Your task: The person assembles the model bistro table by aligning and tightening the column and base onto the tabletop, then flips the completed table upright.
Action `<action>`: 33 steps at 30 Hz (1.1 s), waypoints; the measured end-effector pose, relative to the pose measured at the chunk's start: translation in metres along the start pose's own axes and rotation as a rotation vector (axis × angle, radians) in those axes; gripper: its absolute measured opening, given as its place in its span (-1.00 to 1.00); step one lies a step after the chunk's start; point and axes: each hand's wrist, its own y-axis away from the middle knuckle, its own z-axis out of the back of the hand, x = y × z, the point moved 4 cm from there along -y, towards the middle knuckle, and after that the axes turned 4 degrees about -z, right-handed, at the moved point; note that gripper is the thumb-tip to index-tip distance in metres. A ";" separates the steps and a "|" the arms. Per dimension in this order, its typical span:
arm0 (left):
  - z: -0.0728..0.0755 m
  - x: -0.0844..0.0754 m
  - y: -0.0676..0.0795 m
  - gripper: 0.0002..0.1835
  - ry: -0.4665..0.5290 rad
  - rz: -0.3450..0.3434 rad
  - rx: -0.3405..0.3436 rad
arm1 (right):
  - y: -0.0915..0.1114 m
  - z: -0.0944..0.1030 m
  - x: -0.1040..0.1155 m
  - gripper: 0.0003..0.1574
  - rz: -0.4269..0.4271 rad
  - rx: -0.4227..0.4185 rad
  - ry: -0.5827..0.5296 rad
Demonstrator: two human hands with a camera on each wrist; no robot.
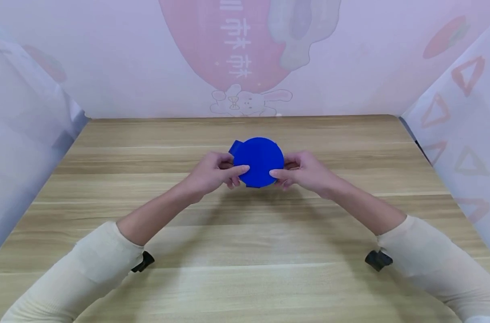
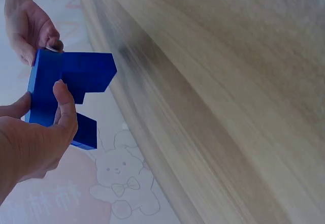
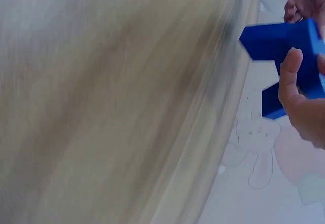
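Both hands hold a blue round-topped piece with blocky legs (image 1: 259, 154) above the far half of the table. My left hand (image 1: 212, 174) pinches its left edge, thumb over the flat round face and fingers behind. On the opposite edge, my right hand (image 1: 307, 174) grips it the same way. Seen from the left wrist, the blue piece (image 2: 45, 82) is side-on, with its legs projecting toward the tabletop. The right wrist view shows the right hand (image 3: 299, 109) with one finger along the underside beside a leg (image 3: 271, 102).
A wood-grain table (image 1: 245, 251) spreads beneath the hands. Behind it rises a pale backdrop (image 1: 128, 58) printed with a rabbit, and white sheets (image 1: 23, 121) flank both sides. Small black devices (image 1: 143, 261) sit under the cream sleeves (image 1: 95, 255).
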 end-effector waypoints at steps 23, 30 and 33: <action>-0.009 0.006 0.000 -0.18 0.196 -0.006 0.084 | 0.006 0.001 -0.007 -0.06 0.028 0.013 -0.075; -0.013 0.012 -0.001 -0.09 0.210 0.014 0.104 | 0.005 0.001 -0.012 0.00 0.009 0.024 -0.055; -0.014 0.013 -0.001 -0.09 0.204 0.019 0.109 | 0.004 0.001 -0.013 0.00 0.006 0.021 -0.046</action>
